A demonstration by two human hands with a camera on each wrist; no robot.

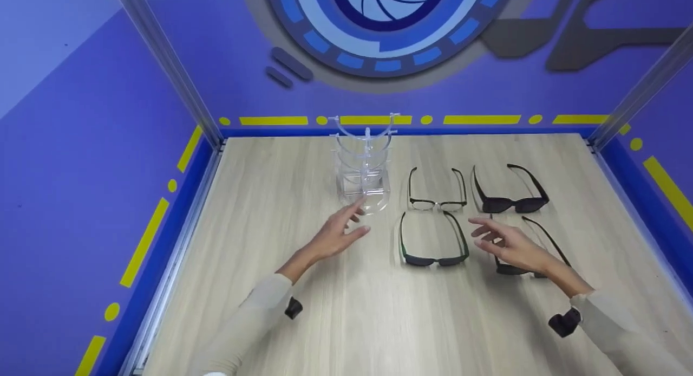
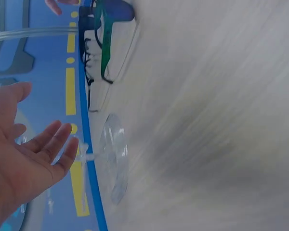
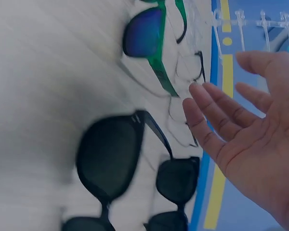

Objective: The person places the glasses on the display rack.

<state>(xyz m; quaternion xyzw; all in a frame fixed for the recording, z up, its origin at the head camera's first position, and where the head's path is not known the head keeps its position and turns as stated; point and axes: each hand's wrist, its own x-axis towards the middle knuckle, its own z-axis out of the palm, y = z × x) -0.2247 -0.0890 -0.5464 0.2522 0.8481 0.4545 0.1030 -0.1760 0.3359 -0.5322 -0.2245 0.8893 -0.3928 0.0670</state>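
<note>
My left hand [image 1: 333,235] hovers just in front of a clear plastic tiered glasses stand [image 1: 364,164], fingers relaxed and holding nothing. In the left wrist view the stand's round base [image 2: 114,159] shows beyond the fingertips. My right hand [image 1: 511,246] is over the front right pair of black sunglasses [image 1: 517,269], partly hiding them; its fingers are loosely bent around nothing. Left of it lie green-framed sunglasses [image 1: 435,261] with dark lenses. Behind those are clear-lensed eyeglasses [image 1: 437,205], and at the back right another pair of black sunglasses [image 1: 514,204]. All the temples are unfolded, pointing toward the back wall.
The light wood tabletop [image 1: 260,213] is bounded by a blue back panel [image 1: 211,51] and side panels with yellow dashes. Metal posts [image 1: 162,56] rise at the back corners. A small black device [image 1: 564,322] sits at the right wrist, another [image 1: 293,308] at the left.
</note>
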